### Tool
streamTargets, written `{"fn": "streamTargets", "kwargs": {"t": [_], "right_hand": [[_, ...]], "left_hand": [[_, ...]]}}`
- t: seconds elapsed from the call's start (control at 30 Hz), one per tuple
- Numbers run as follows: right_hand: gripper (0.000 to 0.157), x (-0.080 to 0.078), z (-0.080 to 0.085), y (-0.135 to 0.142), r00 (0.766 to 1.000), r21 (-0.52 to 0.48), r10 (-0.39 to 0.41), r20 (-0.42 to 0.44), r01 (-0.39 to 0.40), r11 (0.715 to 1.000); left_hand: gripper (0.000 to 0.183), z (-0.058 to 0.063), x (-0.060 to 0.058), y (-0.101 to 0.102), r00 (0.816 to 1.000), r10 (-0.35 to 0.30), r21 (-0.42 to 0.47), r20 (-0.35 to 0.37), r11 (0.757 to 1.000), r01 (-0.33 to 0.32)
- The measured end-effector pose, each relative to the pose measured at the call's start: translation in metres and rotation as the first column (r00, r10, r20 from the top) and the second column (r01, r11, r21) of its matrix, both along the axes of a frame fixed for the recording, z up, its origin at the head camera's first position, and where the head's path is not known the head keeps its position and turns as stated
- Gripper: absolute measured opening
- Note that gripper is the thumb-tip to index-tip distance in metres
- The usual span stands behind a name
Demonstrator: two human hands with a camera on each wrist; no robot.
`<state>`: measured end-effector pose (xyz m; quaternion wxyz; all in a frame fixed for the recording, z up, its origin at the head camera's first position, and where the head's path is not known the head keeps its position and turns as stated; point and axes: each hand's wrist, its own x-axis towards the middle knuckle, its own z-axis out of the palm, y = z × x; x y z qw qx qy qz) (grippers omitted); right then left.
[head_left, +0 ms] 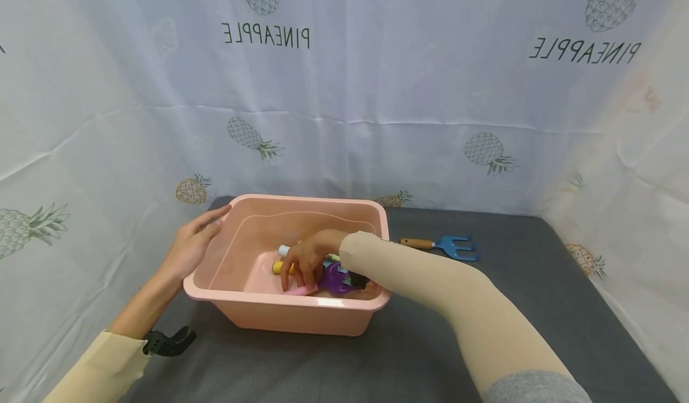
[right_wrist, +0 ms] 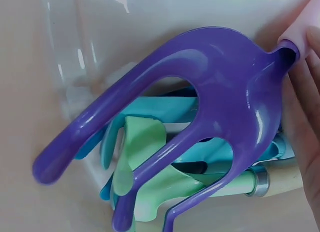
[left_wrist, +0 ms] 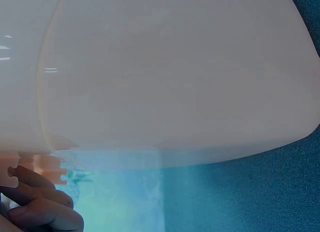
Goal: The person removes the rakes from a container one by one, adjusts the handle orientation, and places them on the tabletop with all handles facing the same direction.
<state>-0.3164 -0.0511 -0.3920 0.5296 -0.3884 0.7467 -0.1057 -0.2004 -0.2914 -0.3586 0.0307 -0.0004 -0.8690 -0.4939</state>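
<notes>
A pink plastic basin [head_left: 301, 318] stands on the table with several garden hand tools inside. My left hand [head_left: 189, 244] grips its left rim; in the left wrist view curled fingers [left_wrist: 42, 204] show at the rim below the basin's wall [left_wrist: 175, 81]. My right hand [head_left: 309, 258] reaches into the basin and holds a hand rake by its pink handle [right_wrist: 304, 29]. The rake's purple three-pronged head [right_wrist: 225, 76] lies over the other tools. Under it are a light green tool [right_wrist: 145, 142], turquoise tools [right_wrist: 160, 109] and a wooden handle [right_wrist: 282, 178].
On the dark grey tabletop [head_left: 517, 307], right of the basin, lies a blue hand rake [head_left: 454, 247] with a wooden handle. A yellow handle [head_left: 277, 267] and a pale blue one [head_left: 283, 250] show in the basin. A pineapple-print curtain [head_left: 350, 92] encloses the table's back and sides.
</notes>
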Motion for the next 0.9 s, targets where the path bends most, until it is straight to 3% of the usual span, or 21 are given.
{"fn": "streamTargets", "kwargs": {"t": [0.37,0.63,0.9], "right_hand": [[0.06,0.0,0.003,0.001,1.0,-0.059,-0.017,0.022,0.019,0.998],[0.063,-0.005,0.006,0.0,1.0,-0.151,0.023,-0.008,-0.024,0.988],[0.063,-0.008,0.016,0.004,1.0,-0.247,-0.023,0.018,0.027,0.969]], "left_hand": [[0.055,0.001,0.0,0.0,1.0,0.001,0.012,0.0,1.0,-0.001],[0.054,-0.001,0.001,0.001,1.0,0.008,0.023,-0.028,1.0,-0.007],[0.054,0.0,0.001,0.001,1.0,0.003,0.043,-0.03,0.999,-0.002]]}}
